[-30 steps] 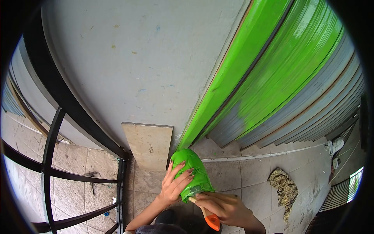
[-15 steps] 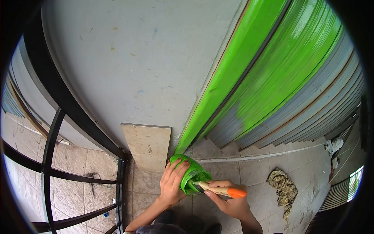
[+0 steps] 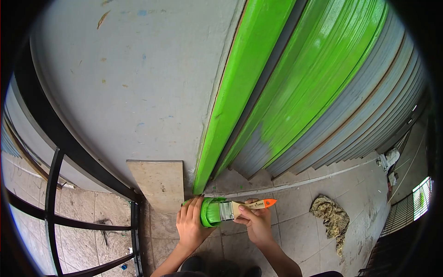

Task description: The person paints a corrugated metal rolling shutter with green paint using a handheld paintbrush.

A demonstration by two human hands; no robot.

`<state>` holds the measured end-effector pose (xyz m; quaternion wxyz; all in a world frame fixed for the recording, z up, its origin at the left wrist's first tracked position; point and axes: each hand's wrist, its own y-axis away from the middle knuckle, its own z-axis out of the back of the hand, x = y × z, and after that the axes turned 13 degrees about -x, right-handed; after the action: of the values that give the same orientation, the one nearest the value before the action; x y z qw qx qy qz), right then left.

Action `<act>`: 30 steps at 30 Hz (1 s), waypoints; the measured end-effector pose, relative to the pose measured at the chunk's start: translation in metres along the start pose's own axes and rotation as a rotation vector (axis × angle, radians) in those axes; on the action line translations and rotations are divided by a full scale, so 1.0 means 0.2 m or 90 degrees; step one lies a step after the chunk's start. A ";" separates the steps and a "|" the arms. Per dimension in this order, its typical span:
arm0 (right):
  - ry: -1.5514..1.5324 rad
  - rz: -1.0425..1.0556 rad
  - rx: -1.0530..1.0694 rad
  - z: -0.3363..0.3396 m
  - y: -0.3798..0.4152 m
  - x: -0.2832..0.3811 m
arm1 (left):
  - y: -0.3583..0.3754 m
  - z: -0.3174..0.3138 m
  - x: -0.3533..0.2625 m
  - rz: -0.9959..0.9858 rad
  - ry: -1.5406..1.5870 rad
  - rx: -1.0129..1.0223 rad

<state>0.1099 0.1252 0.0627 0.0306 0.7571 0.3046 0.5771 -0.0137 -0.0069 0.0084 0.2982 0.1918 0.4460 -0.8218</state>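
Observation:
My left hand (image 3: 192, 226) is wrapped round a green paint container (image 3: 203, 221), tilted with its mouth toward the right. In my right hand (image 3: 257, 226) is a paintbrush (image 3: 242, 210) with a pale wooden handle and an orange tip. The brush lies nearly flat, its bristles coated in green paint at the container's mouth. Ahead stands a folding metal shutter (image 3: 318, 87), partly covered in wet green paint and partly grey. Beside it runs a green-painted post (image 3: 240, 92).
A grey wall (image 3: 152, 83) rises in front, with a tan board (image 3: 159, 184) leaning on it. A black metal frame (image 3: 87, 221) stands at left. On the tiled floor to the right lies a crumpled patterned rag (image 3: 330, 217).
The brush has turned from pointing down inside the container to lying broadside at its mouth, bristles showing. The view has shifted slightly right.

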 end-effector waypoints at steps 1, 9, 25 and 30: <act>-0.031 0.000 -0.001 0.02 -0.02 0.00 | 0.00 0.00 0.00 0.011 0.003 -0.001; 0.280 0.721 -0.042 0.10 -0.13 0.13 | 0.01 -0.03 0.07 0.050 0.068 0.022; 0.713 1.337 -0.135 -0.21 -0.46 0.50 | 0.00 -0.01 0.04 0.072 0.127 0.069; 0.874 1.279 -0.039 -0.09 -0.62 0.12 | 0.01 -0.02 0.03 0.081 0.151 0.078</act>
<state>0.0435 0.2326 0.0394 -0.5796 0.1920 -0.4779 0.6315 -0.0178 -0.0063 0.0021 0.2830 0.3333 0.4141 -0.7983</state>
